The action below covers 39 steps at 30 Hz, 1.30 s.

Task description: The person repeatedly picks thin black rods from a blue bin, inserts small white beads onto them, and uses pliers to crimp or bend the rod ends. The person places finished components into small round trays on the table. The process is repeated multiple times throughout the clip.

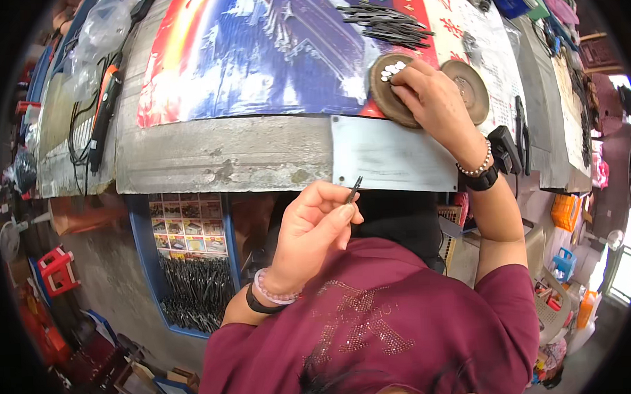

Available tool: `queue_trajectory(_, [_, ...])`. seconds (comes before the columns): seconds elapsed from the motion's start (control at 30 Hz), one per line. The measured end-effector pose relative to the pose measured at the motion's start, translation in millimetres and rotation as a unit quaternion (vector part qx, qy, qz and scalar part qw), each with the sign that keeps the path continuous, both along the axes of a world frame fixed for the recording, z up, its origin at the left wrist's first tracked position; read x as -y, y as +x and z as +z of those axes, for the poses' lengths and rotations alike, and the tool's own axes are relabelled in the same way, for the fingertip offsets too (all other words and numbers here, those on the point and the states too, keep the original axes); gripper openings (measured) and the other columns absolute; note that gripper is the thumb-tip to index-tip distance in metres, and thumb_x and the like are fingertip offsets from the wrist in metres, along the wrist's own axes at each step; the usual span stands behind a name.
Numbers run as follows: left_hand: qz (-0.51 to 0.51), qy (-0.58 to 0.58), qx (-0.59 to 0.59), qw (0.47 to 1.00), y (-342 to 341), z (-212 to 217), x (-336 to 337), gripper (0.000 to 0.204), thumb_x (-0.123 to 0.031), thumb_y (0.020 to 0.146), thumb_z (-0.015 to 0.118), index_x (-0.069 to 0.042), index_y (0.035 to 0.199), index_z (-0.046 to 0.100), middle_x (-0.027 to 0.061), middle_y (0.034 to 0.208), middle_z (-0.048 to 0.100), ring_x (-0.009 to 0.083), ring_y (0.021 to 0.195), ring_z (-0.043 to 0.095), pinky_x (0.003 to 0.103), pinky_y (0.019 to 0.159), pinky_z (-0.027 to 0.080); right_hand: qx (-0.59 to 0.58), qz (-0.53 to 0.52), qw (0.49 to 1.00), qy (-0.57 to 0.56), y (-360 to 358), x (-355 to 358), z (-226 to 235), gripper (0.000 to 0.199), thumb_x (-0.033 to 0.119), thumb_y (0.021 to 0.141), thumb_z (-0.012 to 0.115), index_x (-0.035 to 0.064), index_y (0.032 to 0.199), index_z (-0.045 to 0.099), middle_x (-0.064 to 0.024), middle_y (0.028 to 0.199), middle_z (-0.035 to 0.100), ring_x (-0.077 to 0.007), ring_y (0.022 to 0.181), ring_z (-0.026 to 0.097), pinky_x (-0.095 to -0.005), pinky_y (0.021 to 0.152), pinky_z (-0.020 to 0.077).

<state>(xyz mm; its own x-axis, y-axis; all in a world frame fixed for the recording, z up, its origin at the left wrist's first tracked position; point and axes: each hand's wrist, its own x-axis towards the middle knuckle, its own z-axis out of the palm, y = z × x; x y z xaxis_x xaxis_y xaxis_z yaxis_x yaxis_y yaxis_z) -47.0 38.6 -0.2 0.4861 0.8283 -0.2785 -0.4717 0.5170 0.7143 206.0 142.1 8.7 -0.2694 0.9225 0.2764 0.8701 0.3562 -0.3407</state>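
Note:
My left hand is in front of the bench edge, thumb and fingers pinching a slim black stick-like piece with a narrow, seemingly split tip pointing up. My right hand reaches over a shallow round brown dish, its fingertips closed together beside several small white pieces. What those fingertips hold, if anything, is hidden. Beyond the dish lies a pile of slender black pointed pieces. A second round brown dish stands to the right, partly behind my right hand.
A pale metal plate lies along the bench's front edge. Printed sheets cover the bench top. A black-and-orange tool with a cord lies at left. Below the bench, a blue bin holds many thin black pieces. A black box-shaped device stands right.

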Motion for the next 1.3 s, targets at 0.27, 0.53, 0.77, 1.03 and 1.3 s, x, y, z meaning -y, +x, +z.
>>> queue_trajectory(0.27, [-0.006, -0.006, -0.002, 1.0, -3.7, -4.3, -6.3, 0.013, -0.004, 0.093, 0.055, 0.0, 0.105, 0.054, 0.0099, 0.088, 0.063, 0.0077, 0.06, 0.052, 0.02, 0.055, 0.043, 0.079, 0.025, 0.995, 0.049, -7.7, 1.7, 13.9, 0.007, 0.009, 0.083, 0.06, 0.0024, 0.083, 0.059, -0.0117, 0.081, 0.061, -0.0309, 0.078, 0.061, -0.039, 0.069, 0.0479])
queue_trajectory(0.53, [0.017, 0.006, -0.003, 1.0, 16.6, -5.5, -5.3, 0.013, -0.006, 0.093, 0.057, 0.0, 0.104, 0.055, 0.0025, 0.084, 0.058, 0.0046, 0.066, 0.051, 0.019, 0.06, 0.043, -0.381, -0.01, 0.914, -0.142, -41.0, 92.0, 29.2, 0.009, -0.01, 0.077, 0.059, -0.001, 0.079, 0.059, -0.0077, 0.077, 0.066, -0.014, 0.075, 0.066, -0.0258, 0.068, 0.0508])
queue_trajectory(0.77, [-0.001, 0.006, 0.004, 1.0, 27.5, -5.1, 6.6, 0.017, -0.002, 0.092, 0.056, -0.002, 0.109, 0.056, 0.0017, 0.095, 0.061, 0.0046, 0.074, 0.052, 0.02, 0.066, 0.044, -0.552, -0.06, 0.798, -0.234, -51.7, 136.5, 14.0, 0.01, -0.007, 0.081, 0.065, -0.0033, 0.09, 0.061, -0.0079, 0.089, 0.064, -0.0121, 0.083, 0.063, -0.0236, 0.076, 0.0506])
queue_trajectory(1.03, [-0.043, 0.031, -0.017, 0.998, 37.3, -5.2, 17.3, 0.019, -0.005, 0.093, 0.057, -0.002, 0.112, 0.056, 0.0032, 0.104, 0.063, 0.0052, 0.085, 0.057, 0.019, 0.07, 0.045, -0.446, -0.065, 0.884, -0.124, -50.6, 153.1, 4.0, 0.014, -0.004, 0.078, 0.071, -0.0008, 0.09, 0.065, -0.0063, 0.081, 0.067, -0.0112, 0.076, 0.065, -0.0223, 0.067, 0.0521])
queue_trajectory(1.3, [-0.069, 0.086, -0.052, 0.993, 39.3, -3.6, 22.3, 0.023, -0.001, 0.092, 0.056, -0.001, 0.115, 0.056, 0.0033, 0.106, 0.061, 0.0049, 0.086, 0.056, 0.019, 0.071, 0.045, -0.467, -0.026, 0.882, -0.062, -48.4, 154.0, -4.7, 0.011, -0.004, 0.078, 0.07, -0.0017, 0.084, 0.062, -0.006, 0.076, 0.063, -0.0124, 0.068, 0.06, -0.0231, 0.062, 0.0483])
